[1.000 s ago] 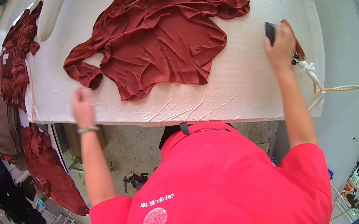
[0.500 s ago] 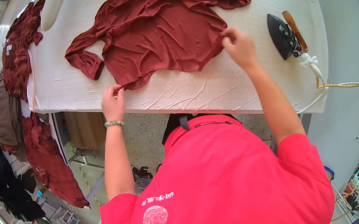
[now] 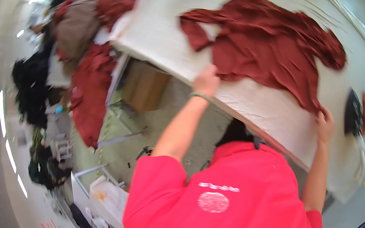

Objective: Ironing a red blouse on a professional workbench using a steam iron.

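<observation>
A dark red long-sleeved blouse (image 3: 267, 42) lies spread and creased on the white padded table (image 3: 164, 35), its hem toward me. My left hand (image 3: 206, 82) is closed on the left corner of the hem, close to the table's front edge. At the right corner of the hem, my right hand (image 3: 325, 125) pinches the cloth and draws it to a point. Motion blur softens the fingers of both hands. Just beyond my right hand, a dark iron (image 3: 352, 113) with a wooden handle (image 3: 364, 112) rests on the table.
A pale cord (image 3: 362, 156) trails from the iron. More dark red garments (image 3: 92, 93) and a grey-brown one (image 3: 78, 27) hang or lie left of the table. Under the table sits a cardboard box (image 3: 144, 85). Black garments (image 3: 35, 85) hang further left.
My view has swung left, so the table appears tilted and shifted right. Both hands still hold the hem. The right corner of the blouse is now pulled out further toward me.
</observation>
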The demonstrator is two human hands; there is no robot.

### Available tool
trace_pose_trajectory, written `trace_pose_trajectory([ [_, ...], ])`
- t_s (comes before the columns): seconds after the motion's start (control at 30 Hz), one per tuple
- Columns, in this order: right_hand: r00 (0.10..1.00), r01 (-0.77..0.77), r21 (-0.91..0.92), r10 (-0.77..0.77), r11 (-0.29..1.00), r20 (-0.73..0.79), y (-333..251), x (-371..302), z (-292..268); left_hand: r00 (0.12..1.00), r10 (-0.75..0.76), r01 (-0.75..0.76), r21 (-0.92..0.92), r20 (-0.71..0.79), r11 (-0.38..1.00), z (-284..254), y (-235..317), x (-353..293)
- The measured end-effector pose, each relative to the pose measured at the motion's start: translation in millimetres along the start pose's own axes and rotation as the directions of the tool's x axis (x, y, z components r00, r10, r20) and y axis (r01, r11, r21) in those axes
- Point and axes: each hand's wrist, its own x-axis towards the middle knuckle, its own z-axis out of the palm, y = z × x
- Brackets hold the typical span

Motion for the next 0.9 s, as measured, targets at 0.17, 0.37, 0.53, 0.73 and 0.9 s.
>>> trace_pose_trajectory([
  [0.17,0.996,-0.008,0.050,0.004,0.999,0.084,-7,21,-19,0.994,-0.040,0.046,0.059,-0.097,0.997,-28,13,11],
  [0.37,0.982,0.184,0.058,-0.186,0.981,0.035,-58,41,-69,0.951,-0.246,0.087,-0.598,-0.189,0.797,-104,48,17],
  [0.53,0.894,0.429,0.119,-0.402,0.895,-0.196,-129,18,-122,0.967,-0.182,-0.072,-0.874,-0.180,0.480,-181,73,26],
  [0.73,0.867,0.352,-0.090,-0.360,0.932,-0.343,-192,-39,-165,0.955,-0.026,-0.258,-0.866,-0.297,0.428,-253,72,39],
  [0.9,0.779,0.329,-0.159,-0.362,0.931,-0.512,-249,-93,-163,0.953,0.095,-0.295,-0.805,-0.288,0.514,-290,65,54],
])
